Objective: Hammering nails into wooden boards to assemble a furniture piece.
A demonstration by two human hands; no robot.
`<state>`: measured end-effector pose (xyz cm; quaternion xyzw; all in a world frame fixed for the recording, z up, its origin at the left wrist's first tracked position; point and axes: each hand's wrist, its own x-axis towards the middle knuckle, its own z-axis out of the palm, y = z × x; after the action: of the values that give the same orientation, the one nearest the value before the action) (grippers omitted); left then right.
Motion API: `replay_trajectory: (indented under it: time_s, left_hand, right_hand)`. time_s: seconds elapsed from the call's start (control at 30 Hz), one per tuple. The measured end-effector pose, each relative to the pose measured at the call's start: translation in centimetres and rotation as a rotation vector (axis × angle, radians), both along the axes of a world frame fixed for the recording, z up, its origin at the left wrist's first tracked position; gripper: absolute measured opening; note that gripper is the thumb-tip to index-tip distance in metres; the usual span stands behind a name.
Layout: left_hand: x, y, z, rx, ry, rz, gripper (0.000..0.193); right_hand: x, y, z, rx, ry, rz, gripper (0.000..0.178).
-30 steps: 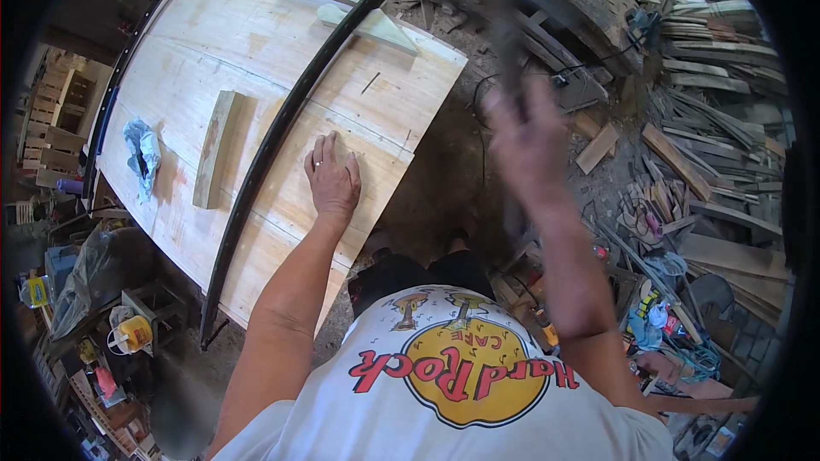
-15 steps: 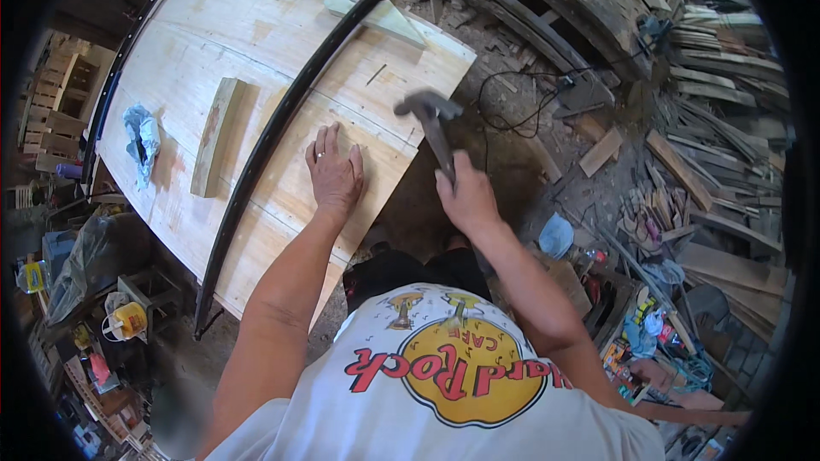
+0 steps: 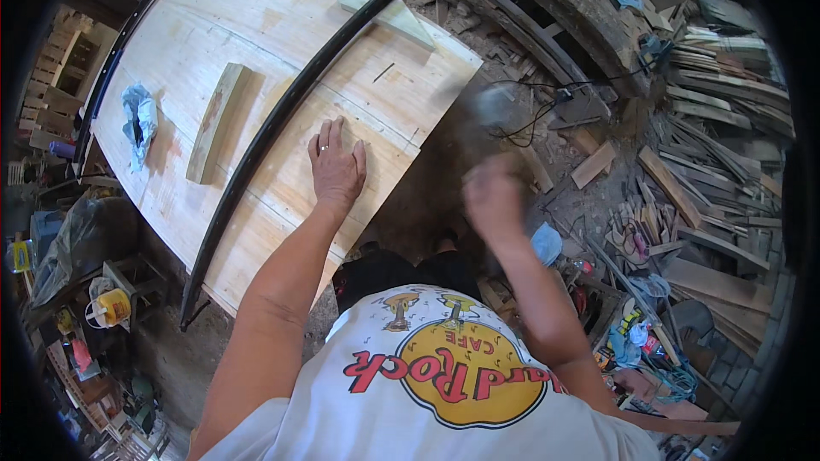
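Note:
A large pale wooden panel (image 3: 256, 13) made of joined boards reaches from the middle to the upper left. My left hand (image 3: 337, 169) rests on it near its right edge, fingers stretched out over the wood, a ring on one of them. In my right hand (image 3: 497, 192), off to the right of the panel, is a hammer (image 3: 494, 107); both are smeared by motion, and its handle barely shows. A long black curved strip (image 3: 299, 90) crosses the panel just left of my left hand. Small dark marks or nails lie beyond my fingers.
On the panel are a wood block (image 3: 218, 124), a crumpled blue plastic bag (image 3: 138, 124) and a tapered wood piece (image 3: 397, 21). Scrap wood (image 3: 683, 162) is heaped at the right. A black cable (image 3: 538, 119) trails over the floor. A yellow container (image 3: 111, 307) stands lower left.
The hammer in my right hand has swung right, away from the panel, and is now blurred. My left hand stays in place on the wood. The whole view has shifted slightly.

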<state>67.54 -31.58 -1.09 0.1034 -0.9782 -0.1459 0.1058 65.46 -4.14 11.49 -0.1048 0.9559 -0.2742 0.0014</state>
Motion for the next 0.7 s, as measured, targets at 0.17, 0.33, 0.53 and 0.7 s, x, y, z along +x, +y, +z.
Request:
replay_trajectory:
  time_s: [0.17,0.33,0.53,0.7]
  left_hand:
    - [0.6,0.0,0.7,0.02,-0.013,-0.026,0.051]
    - [1.6,-0.9,-0.4,-0.007,0.01,0.016,0.053]
    - [0.8,-0.4,-0.2,-0.067,-0.011,0.032,0.05]
    - [-0.3,0.0,1.3,0.0,0.007,-0.022,0.054]
  right_hand:
    - [0.0,-3.0,-1.2,-0.087,-0.187,-0.007,0.028]
    - [-5.8,-5.1,18.0,-0.324,0.307,-0.18,0.025]
    - [-5.5,-2.6,21.7,-0.764,0.785,-0.23,0.027]
    - [1.3,-1.9,-3.5,0.075,-0.255,-0.008,0.027]
